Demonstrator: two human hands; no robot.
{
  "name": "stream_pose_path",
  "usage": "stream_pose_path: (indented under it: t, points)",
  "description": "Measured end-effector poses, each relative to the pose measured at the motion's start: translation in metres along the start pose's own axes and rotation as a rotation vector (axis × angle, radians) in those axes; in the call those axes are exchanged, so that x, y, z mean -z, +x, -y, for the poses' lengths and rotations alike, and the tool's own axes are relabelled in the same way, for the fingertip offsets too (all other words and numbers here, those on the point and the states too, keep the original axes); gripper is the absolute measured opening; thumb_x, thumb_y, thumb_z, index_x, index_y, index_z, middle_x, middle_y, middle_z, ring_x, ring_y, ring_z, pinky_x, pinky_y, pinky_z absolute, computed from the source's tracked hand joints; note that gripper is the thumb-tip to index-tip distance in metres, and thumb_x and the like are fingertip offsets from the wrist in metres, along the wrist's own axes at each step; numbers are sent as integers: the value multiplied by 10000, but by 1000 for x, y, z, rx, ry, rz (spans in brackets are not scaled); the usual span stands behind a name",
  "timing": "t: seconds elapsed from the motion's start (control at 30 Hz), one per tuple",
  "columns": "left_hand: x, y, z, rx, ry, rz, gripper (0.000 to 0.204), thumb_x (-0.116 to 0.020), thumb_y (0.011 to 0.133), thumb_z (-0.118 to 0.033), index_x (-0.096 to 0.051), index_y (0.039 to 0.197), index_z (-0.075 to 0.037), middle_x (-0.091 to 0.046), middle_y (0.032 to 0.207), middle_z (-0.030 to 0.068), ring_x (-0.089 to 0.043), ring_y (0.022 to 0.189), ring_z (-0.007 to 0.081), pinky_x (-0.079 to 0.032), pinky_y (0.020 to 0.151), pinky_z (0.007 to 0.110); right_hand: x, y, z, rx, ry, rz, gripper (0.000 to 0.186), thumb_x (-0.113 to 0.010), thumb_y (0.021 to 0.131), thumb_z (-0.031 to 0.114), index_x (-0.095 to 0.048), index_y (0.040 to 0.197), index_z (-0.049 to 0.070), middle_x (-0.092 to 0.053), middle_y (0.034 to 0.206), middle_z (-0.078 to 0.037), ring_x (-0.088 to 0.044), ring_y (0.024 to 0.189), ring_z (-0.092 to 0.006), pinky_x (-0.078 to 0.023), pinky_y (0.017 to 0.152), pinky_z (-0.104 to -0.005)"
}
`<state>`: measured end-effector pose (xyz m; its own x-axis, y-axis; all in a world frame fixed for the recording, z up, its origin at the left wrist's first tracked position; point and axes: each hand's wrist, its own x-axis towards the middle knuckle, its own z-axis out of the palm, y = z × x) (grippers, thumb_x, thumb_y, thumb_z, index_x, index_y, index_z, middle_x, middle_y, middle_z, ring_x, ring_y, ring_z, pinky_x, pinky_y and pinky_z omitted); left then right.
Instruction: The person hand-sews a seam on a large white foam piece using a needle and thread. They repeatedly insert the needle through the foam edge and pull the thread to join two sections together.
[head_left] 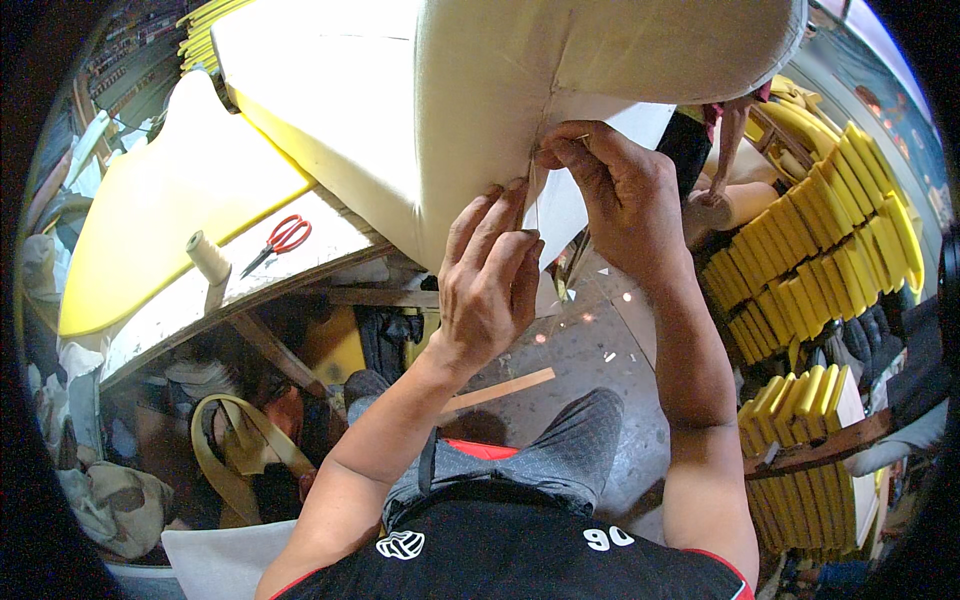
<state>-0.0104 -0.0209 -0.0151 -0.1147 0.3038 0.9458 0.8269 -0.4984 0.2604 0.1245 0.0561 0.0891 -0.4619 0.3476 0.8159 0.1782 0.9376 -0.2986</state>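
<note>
Yellow pads [815, 228] stacked off right, white cover [480, 110] up front.
Left fingers [493, 220] look pinched on thread [537, 205] below the cover's seam [553, 85], probably keeping it taut; right fingers [590, 175] bunch there, can't tell if clamped. Scissors [271, 247] wait on the surface [340, 225], likely for easy reach.

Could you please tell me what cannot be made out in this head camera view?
- What, if anything, the right hand pinches: too small and fine to tell in the head view.
- The left hand's palm: hidden by the back of that hand.
- The white padded piece's upper end: cut off by the picture's top edge.
- Most of the co-worker whose arm shows at right: hidden behind that padded piece.
</note>
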Motion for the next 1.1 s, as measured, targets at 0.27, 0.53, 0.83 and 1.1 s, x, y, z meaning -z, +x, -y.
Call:
stream_pose_path:
  t: [0.27, 0.53, 0.83, 1.1]
  points:
    - [-2, -1, 1, -2, 2, 1, 139, -739, 826, 23, -683, 952, 10, -641, 1294, 270, -577, 1226, 477, -471, 1038, 502, 5, -1, 0, 56, -84, 47, 137, -606, 1015, 86, -686, 1039, -22, -748, 901, -133, -747, 857, -217, -566, 753, -310]
    - [-3, 0, 2, -29, 36, -4, 114, -722, 854, -14, -674, 956, 5, -634, 1308, 266, -586, 1220, 465, -466, 1043, 503, 13, 22, 8, -108, -58, 260, 214, -580, 1033, 166, -671, 998, -25, -716, 832, -133, -718, 815, -210, -551, 769, -329]
    - [11, -3, -24, -40, 109, 161, 162, -743, 812, -101, -724, 958, -36, -662, 1116, 188, -602, 1112, 377, -482, 972, 473, -12, -10, 1, -103, 33, -79, 220, -620, 993, 65, -590, 1209, 31, -727, 832, -101, -710, 798, -161, -562, 725, -334]
    - [19, 7, 11, 742, -691, 50, 285, -487, 1095, -173, -635, 1248, 16, -707, 981, 103, -656, 840, 157, -528, 740, 298, -51, -30, -8, 55, 60, -409, 338, -685, 887, 56, -603, 1214, 85, -682, 881, -176, -705, 753, -374, -559, 616, -439]
